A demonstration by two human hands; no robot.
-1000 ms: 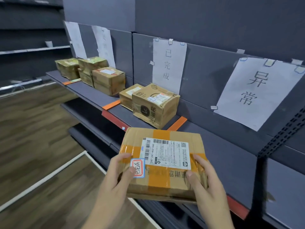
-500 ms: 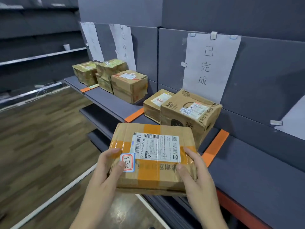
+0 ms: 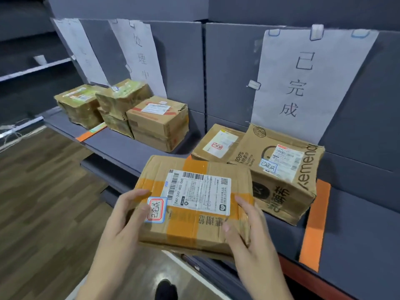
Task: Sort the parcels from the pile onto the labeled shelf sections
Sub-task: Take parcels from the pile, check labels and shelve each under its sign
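Both hands are on it: a flat, creased cardboard parcel (image 3: pixel 194 204), strapped crosswise with glossy orange tape, a white shipping label (image 3: pixel 199 192) on top and a small red-and-blue sticker (image 3: pixel 156 210) at its near left corner. The left hand (image 3: pixel 121 226) grips the left edge, thumb lying across the top beside the sticker; the right hand (image 3: pixel 249 239) clasps the right edge, thumb on top, fingers curled round the side. The parcel hangs in the air at the near lip of the matte grey shelf (image 3: pixel 357 224), just in front of a dented printed carton (image 3: pixel 287 176) and a flatter box (image 3: pixel 216 144) under a taped paper sign (image 3: pixel 303 83). An orange tape strip (image 3: pixel 313 226) marks the section's right end. Since half a second ago the grip is unchanged, but parcel and view have closed in on that section, and the sign looms larger.
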